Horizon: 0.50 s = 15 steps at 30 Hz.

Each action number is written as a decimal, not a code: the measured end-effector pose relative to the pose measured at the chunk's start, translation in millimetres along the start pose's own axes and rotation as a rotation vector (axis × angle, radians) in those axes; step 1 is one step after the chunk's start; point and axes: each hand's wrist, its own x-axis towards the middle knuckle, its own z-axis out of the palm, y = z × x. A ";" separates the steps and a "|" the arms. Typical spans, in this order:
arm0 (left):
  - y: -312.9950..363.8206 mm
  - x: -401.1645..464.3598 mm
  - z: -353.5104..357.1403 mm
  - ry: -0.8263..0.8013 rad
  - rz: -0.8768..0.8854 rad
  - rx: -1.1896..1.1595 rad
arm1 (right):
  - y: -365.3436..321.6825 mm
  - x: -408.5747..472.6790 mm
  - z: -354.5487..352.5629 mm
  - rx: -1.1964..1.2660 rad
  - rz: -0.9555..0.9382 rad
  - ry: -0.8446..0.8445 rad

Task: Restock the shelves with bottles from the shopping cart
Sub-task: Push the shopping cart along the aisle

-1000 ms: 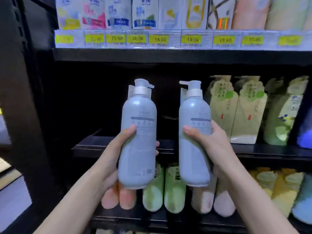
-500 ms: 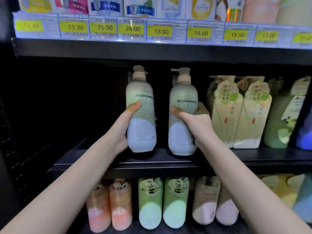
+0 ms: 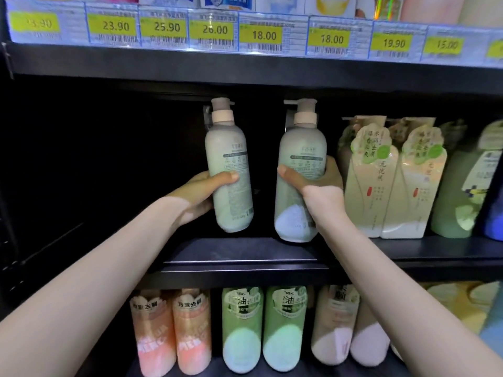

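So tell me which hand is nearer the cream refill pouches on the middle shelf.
Right. The right hand grips its pump bottle just beside the cream refill pouches; the left hand holds the other bottle farther left.

Two bare forearms enter from the lower corners of the frame, one from the lower left, one from the lower right. Neither shows a sleeve, watch, bracelet or glove anywhere along its visible length. The left hand (image 3: 200, 192) and the right hand (image 3: 317, 186) carry no rings on the fingers that show. The thumbnails are short and unpainted.
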 end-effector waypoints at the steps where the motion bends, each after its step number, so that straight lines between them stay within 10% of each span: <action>1: 0.3 2.6 0.8 -0.009 -0.001 0.004 | 0.2 1.3 -0.9 0.001 0.010 -0.013; 15: -9.4 18.8 21.3 0.036 0.081 -0.010 | -5.0 2.4 -7.6 0.027 0.157 -0.069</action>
